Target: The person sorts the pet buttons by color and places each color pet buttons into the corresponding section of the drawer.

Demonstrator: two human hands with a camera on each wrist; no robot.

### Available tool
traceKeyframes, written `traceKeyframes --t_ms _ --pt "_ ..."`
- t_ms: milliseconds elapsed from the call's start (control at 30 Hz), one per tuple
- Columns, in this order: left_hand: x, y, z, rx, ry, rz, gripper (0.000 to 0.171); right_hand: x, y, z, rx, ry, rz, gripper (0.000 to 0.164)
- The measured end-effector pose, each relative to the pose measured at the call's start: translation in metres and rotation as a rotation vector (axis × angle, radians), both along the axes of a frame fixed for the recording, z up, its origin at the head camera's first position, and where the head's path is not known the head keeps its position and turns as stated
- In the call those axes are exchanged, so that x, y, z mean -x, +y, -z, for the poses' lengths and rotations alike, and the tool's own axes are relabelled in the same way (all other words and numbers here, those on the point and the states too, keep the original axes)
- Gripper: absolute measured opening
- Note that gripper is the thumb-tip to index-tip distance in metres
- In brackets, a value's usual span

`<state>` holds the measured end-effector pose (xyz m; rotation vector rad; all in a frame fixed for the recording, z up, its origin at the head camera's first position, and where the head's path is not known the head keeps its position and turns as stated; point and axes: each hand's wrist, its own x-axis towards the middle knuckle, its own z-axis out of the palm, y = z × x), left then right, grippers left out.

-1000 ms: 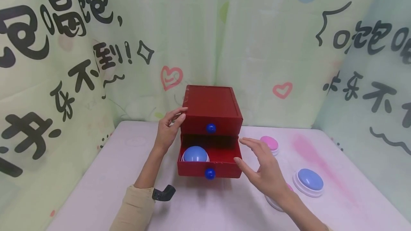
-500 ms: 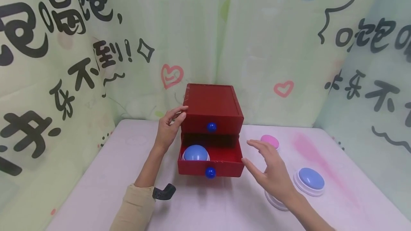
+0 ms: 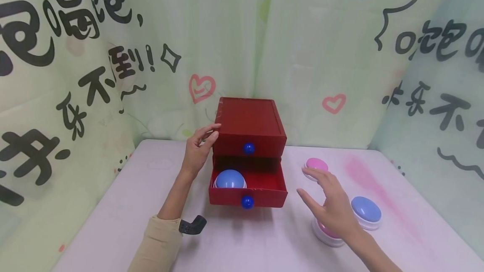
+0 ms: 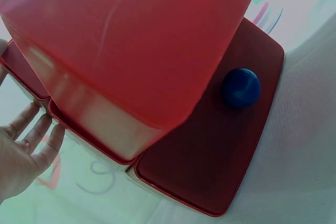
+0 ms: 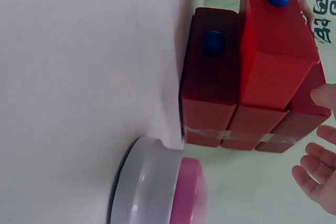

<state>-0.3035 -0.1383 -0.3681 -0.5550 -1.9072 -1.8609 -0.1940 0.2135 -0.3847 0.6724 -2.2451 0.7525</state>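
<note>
A red drawer cabinet point(image 3: 247, 116) stands at the middle of the table, with its middle drawer point(image 3: 266, 198) pulled out. Inside that drawer, at the left, sits a blue-domed push button point(image 3: 230, 179) with a white base. My left hand point(image 3: 197, 151) rests its fingertips on the cabinet's upper left side; the left wrist view shows these fingers point(image 4: 50, 148) nearly straight against the side. Apart from the cabinet, to its right, my right hand point(image 3: 334, 207) hangs in the air with fingers spread, holding nothing. The right wrist view shows this hand point(image 5: 323, 171) at the edge.
On the table's right lie a pink push button point(image 3: 316, 163) farther back, a blue one point(image 3: 366, 210), and a nearer pink one point(image 3: 326, 234) partly hidden under my right hand. A printed curtain point(image 3: 298, 53) hangs behind the white table point(image 3: 151, 188).
My right hand has moved right, away from the pulled-out drawer's side, uncovering more of the near pink button. The left hand and the drawer stay in place.
</note>
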Motion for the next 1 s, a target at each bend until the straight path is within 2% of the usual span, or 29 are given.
traceKeyframes --t_ms 333,500,800,1000 --pt "0.000 0.001 -0.001 -0.002 -0.007 0.001 0.034 -0.004 0.017 0.008 -0.012 -0.024 0.067 0.063" --pt "0.000 0.000 -0.001 -0.010 -0.011 -0.001 0.035 -0.005 0.024 0.011 -0.010 -0.031 0.071 0.063" --pt "0.001 0.000 0.000 -0.006 -0.003 -0.006 0.034 0.000 0.041 0.019 -0.035 -0.065 0.136 0.057" --pt "0.001 0.000 0.000 -0.010 0.013 -0.004 0.034 0.002 0.053 0.025 -0.016 -0.092 0.147 0.055"
